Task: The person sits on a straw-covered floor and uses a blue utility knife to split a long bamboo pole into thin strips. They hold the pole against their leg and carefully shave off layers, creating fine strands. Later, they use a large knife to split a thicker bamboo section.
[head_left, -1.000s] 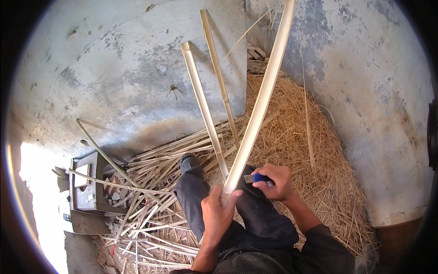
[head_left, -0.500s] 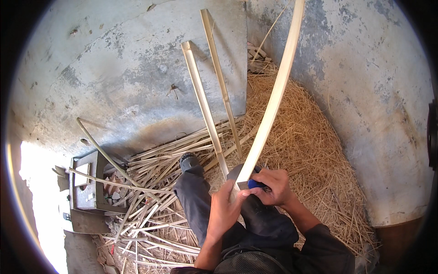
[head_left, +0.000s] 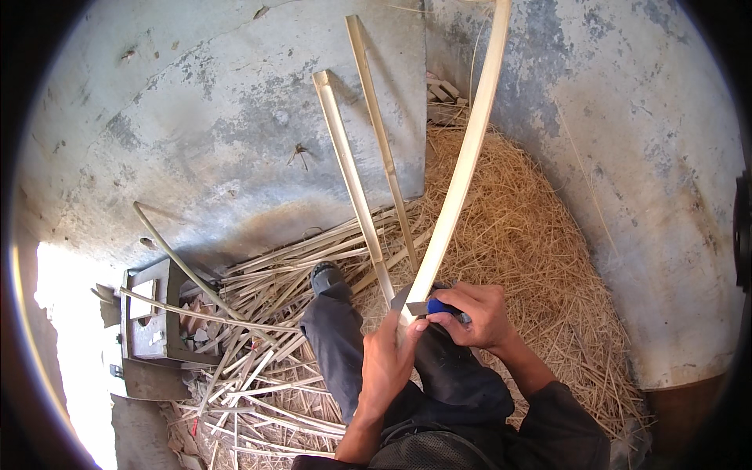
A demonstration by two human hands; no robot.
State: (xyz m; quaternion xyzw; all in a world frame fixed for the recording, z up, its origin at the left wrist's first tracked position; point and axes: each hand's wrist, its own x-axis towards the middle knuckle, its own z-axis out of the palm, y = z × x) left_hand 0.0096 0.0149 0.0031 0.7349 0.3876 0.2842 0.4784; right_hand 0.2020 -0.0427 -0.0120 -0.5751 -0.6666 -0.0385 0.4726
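A long pale strip of split bamboo [head_left: 458, 184] slants up and away from my lap past the top of the view. My left hand [head_left: 382, 362] is closed round its lower end, above my knees. In my right hand [head_left: 479, 319] is a knife [head_left: 440, 306] with a blue handle, gripped in curled fingers. Its short blade lies across the strip, right beside my left thumb. Part of the handle is hidden by my fingers. Two more bamboo strips, one nearer [head_left: 345, 157] and one farther [head_left: 381, 133], lean upright against the wall ahead.
A heap of thin shavings [head_left: 525, 235] covers the floor to the right. Loose bamboo strips [head_left: 274, 270] lie piled on the left, beside a worn wooden box [head_left: 153, 313]. Peeling grey walls [head_left: 211, 117] stand ahead and right. A few bricks [head_left: 444, 90] sit in the far corner.
The bamboo strip's upper part has swung slightly left. My right hand with the knife has shifted a little to the right. My left hand has barely moved.
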